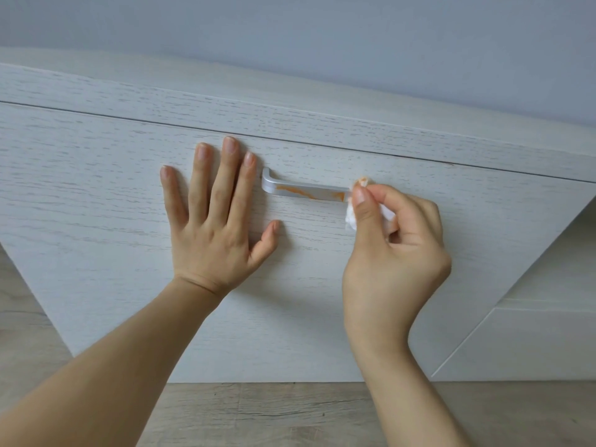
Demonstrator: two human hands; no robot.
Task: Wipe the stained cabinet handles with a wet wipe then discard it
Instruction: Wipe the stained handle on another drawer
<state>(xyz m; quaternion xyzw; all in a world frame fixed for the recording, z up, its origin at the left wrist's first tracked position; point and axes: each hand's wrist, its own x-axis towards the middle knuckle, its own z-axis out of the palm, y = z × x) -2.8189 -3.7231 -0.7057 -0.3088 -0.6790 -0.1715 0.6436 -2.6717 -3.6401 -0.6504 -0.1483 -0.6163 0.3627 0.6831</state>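
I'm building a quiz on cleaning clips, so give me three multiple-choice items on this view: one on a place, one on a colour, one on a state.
1. Where does the left hand rest?
A. Flat on the cabinet front, left of the handle
B. Gripping the handle
C. On the floor

2. What colour is the stain on the handle?
A. Blue
B. Orange
C. Black

3. What state is the wet wipe in?
A. Spread flat on the cabinet top
B. Lying on the floor
C. Bunched in the right hand, at the handle's right end

Answers:
1 A, the fingers lie spread on the panel beside the handle.
2 B, orange streaks run along the bar.
3 C, thumb and fingers pinch the crumpled wipe there.
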